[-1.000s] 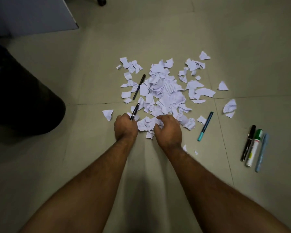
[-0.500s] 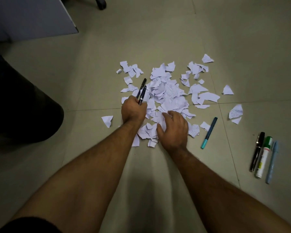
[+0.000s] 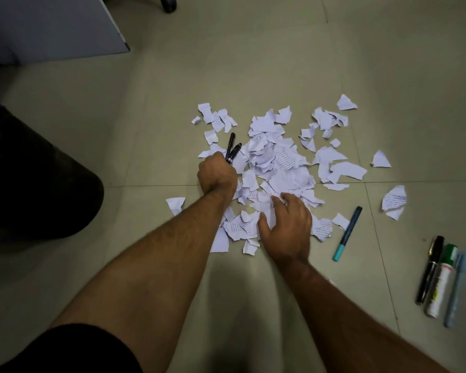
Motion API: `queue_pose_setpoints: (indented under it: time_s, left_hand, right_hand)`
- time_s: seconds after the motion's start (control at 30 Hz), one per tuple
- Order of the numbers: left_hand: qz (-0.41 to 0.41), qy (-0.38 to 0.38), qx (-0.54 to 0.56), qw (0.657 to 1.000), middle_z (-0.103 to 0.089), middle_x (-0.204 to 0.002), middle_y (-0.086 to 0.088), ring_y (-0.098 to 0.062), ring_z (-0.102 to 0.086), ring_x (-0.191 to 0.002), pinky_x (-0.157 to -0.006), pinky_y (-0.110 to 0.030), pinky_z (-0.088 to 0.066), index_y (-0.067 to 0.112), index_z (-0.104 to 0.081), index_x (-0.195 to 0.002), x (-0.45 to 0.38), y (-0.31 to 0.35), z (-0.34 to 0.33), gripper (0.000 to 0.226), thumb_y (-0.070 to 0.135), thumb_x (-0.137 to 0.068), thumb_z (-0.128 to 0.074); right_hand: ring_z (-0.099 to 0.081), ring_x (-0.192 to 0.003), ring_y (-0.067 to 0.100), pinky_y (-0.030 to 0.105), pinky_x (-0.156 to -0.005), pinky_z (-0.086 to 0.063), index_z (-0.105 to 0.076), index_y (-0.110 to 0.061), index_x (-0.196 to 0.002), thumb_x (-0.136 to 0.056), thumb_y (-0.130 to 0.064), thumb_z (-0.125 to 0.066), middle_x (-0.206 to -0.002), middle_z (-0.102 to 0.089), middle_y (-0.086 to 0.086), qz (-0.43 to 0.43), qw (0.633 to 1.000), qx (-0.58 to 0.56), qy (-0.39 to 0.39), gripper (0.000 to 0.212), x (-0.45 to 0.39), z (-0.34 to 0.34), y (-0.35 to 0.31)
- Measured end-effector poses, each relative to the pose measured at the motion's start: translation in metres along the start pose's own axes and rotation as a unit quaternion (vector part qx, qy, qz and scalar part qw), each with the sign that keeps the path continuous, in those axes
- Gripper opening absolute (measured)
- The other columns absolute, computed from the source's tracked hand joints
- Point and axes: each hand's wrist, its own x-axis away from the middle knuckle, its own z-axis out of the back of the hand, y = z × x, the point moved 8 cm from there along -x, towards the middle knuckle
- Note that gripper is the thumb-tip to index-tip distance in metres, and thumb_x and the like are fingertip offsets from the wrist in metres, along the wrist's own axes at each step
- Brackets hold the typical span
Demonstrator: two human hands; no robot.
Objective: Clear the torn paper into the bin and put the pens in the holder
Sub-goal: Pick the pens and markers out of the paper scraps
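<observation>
Gripping two stiff black pens (image 3: 232, 150) mid-barrel, the left hand (image 3: 217, 175) curls tight; the right hand (image 3: 285, 227) rests with fingers (image 3: 280, 201) spread loosely on light, flimsy torn paper (image 3: 277, 162), best scooped in bunches.

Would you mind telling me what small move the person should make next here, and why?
Probably reach the right hand, resting open on the torn paper, over to the teal pen lying loose just beside the pile. The left hand already grips two black pens, so gathering the nearest stray pen seems sensible. Three more markers lie farther right.
</observation>
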Motion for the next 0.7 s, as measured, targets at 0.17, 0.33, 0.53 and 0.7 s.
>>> queue_pose_setpoints:
  time_s: [0.17, 0.33, 0.53, 0.7]
  left_hand:
    - [-0.008, 0.003, -0.028, 1.000, -0.069, -0.112, -0.011, -0.029, -0.064, -0.105, -0.082, -0.036, -0.054, 0.010, -0.068, -0.109, 0.001, 0.002, 0.003, 0.020, 0.020, -0.093, -0.061]
    - [-0.012, 0.023, 0.049, 0.998, -0.072, -0.100, -0.012, -0.031, -0.066, -0.093, -0.074, -0.035, -0.054, 0.009, -0.071, -0.099, 0.011, 0.004, 0.013, 0.017, 0.017, -0.087, -0.062]
    - [-0.020, 0.028, 0.221, 0.975, -0.072, -0.084, -0.007, -0.026, -0.063, -0.077, -0.062, -0.025, -0.041, 0.010, -0.072, -0.088, 0.081, 0.013, 0.033, 0.012, 0.014, -0.079, -0.064]
    - [-0.013, -0.027, 0.313, 0.949, -0.071, -0.076, -0.001, -0.022, -0.064, -0.075, -0.065, -0.027, -0.047, 0.014, -0.072, -0.081, 0.144, 0.032, 0.024, 0.007, 0.013, -0.075, -0.068]
  right_hand:
    - [-0.048, -0.129, 0.026, 0.043, -0.110, -0.037, -0.060, -0.017, -0.128, -0.086, -0.045, -0.059, -0.136, -0.056, 0.007, -0.001, 1.000, 0.002, 0.004, 0.051, 0.000, 0.001, 0.000]
    - [-0.050, -0.125, 0.028, 0.042, -0.107, -0.037, -0.061, -0.014, -0.127, -0.085, -0.043, -0.059, -0.132, -0.058, 0.009, 0.013, 0.999, -0.026, 0.022, 0.051, -0.001, 0.005, -0.001]
    - [-0.051, -0.124, 0.030, 0.046, -0.103, -0.044, -0.059, -0.009, -0.129, -0.085, -0.039, -0.058, -0.131, -0.057, 0.013, 0.021, 0.990, -0.139, 0.007, 0.053, 0.001, 0.017, 0.000]
    - [-0.055, -0.120, 0.023, 0.023, -0.106, -0.037, -0.062, -0.008, -0.124, -0.085, -0.021, -0.055, -0.124, -0.064, 0.007, -0.053, 0.963, -0.238, 0.118, 0.042, 0.037, 0.075, 0.026]
